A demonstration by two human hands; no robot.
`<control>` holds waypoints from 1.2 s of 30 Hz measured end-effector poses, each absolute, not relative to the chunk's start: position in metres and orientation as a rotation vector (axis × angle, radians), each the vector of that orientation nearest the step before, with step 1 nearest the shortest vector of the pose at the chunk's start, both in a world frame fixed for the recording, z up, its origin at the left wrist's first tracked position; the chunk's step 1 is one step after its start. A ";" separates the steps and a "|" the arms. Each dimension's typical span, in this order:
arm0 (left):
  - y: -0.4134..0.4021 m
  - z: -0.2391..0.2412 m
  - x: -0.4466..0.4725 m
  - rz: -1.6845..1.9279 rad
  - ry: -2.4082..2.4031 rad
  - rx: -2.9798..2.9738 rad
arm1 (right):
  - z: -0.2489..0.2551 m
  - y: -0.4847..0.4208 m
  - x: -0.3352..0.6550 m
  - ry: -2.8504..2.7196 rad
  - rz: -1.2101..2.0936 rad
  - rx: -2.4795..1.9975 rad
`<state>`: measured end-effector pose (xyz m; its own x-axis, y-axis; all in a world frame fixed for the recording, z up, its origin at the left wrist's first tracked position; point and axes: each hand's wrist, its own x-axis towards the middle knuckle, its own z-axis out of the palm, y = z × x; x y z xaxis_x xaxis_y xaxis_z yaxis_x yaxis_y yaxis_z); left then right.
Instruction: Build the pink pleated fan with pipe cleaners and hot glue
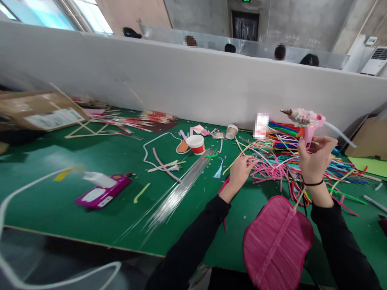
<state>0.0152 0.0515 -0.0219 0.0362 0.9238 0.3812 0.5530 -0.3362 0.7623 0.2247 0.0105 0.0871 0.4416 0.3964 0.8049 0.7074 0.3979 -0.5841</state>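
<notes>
The right hand (316, 161) has its grip closed around the handle of the pink glue gun (305, 119), held up over the tabletop (90, 169); light and rigid, it is probably best held there, away from the nozzle. Down-left of the gun the left hand (240, 173) fingers soft, bendy pink strips (269, 172); whether its grip holds one I cannot tell

The pink fan (276, 245) runs off the bottom edge, and the cardboard box (36, 110) is blurred.

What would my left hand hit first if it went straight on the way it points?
The left hand points right and away, into the tangle of pink strips it seems to touch; multicoloured sticks lie beyond, though depth is unclear.
</notes>
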 end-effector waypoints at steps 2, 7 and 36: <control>0.043 -0.015 0.019 1.241 1.482 1.989 | 0.093 0.012 0.227 -1.127 -0.262 -1.200; 0.000 0.004 0.044 0.785 0.815 2.242 | 0.089 0.017 0.237 -1.014 -0.156 -1.185; 0.007 0.019 0.001 1.153 0.725 1.002 | 0.063 -0.015 0.301 -0.752 0.402 -1.098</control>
